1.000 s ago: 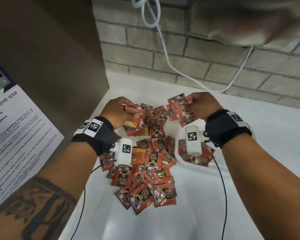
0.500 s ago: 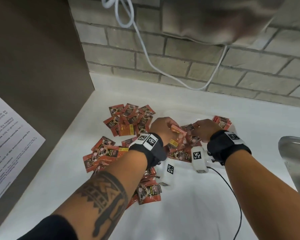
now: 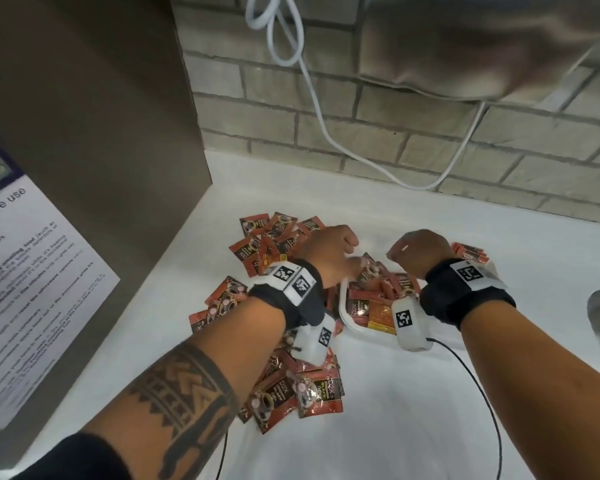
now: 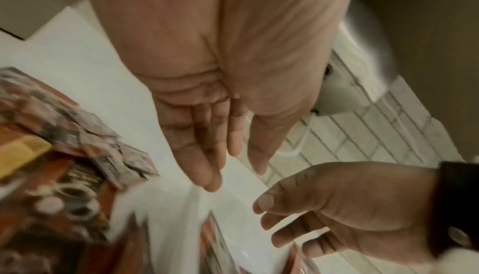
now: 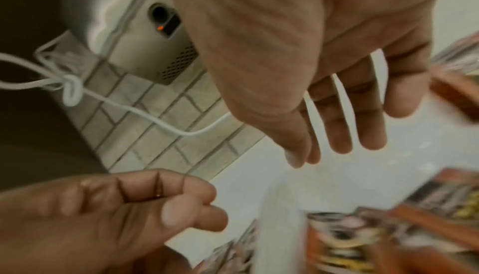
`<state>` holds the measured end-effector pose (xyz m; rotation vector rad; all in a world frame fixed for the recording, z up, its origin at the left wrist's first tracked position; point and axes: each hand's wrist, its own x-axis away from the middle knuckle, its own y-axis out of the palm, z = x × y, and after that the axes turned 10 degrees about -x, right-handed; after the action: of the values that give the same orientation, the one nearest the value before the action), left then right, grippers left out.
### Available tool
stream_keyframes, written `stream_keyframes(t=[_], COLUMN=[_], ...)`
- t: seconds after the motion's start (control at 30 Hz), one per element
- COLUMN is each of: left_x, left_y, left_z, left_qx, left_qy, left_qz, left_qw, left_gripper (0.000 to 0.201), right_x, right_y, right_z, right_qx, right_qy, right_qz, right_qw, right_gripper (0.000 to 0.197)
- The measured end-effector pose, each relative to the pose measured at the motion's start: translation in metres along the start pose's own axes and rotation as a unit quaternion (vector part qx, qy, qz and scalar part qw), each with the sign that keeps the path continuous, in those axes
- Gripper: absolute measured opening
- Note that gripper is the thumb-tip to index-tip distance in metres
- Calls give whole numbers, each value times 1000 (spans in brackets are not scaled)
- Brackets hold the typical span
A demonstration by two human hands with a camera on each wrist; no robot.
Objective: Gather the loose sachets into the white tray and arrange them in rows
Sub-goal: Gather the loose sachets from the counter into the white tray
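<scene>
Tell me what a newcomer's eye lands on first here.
First, the heap of red-orange sachets strewn across the white counter, left of the white tray that already holds some. Above the tray hover the left hand and right hand, both empty. Behind, a white cable droops across the brick wall.

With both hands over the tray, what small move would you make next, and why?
Probably reach the empty left hand back to the loose red-orange sachets on the white counter and carry some over. Both it and the right hand look open, while the white plastic tray holds only a jumbled few.
</scene>
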<state>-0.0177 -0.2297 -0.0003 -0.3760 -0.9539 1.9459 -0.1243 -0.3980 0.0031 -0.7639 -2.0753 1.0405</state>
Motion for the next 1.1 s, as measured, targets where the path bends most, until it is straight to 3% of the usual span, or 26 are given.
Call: stream_keyframes(t=[0.13,0.2,0.33,0.5,0.6,0.67,0.73,0.83,0.87,0.97,1.0,1.1], left_x=[-4,-9,-17,-6,-6,-13,-19,-29,-33,-48,-53,-63], left_y=[-33,-45,-54,-55,-60,-64,-67,-67,-66,-61,-59,-55], left_z=[-44,-70,-106,-126,-131,-135,-141,-144,-143,-137,-135,-126], left_qx=[-9,-62,-226,-266,-262,-239,-197,-189,-197,-212,-221,-276], left_qy=[-27,-57,-97,-46,-53,-86,-109,-132,-135,-123,-119,-73], left_qz=[14,16,-72,-98,-73,-21,23,-5,-16,-50,-65,-102], left_qw=[999,996,967,958,961,967,974,973,971,968,966,953], left_gripper=[10,13,70,49,26,21,25,47,52,56,57,46], right_x=[3,-5,-19,-30,-79,-128,-129,-86,-77,-52,-49,-46], right_y=[12,26,62,99,134,158,160,138,132,112,109,109], right_z=[-58,-85,-129,-161,-151,-135,-133,-147,-149,-150,-149,-146], right_qx=[57,76,129,171,211,191,192,194,196,154,156,126], right_qy=[-55,-81,-93,-56,-35,-14,-9,-13,-4,-2,-8,-15], right_qz=[9,-7,-70,-116,-112,-103,-110,-112,-118,-132,-123,-99], right_qw=[997,994,985,977,970,976,975,975,973,979,980,987], right_gripper=[33,32,22,34,52,60,59,73,71,29,24,35])
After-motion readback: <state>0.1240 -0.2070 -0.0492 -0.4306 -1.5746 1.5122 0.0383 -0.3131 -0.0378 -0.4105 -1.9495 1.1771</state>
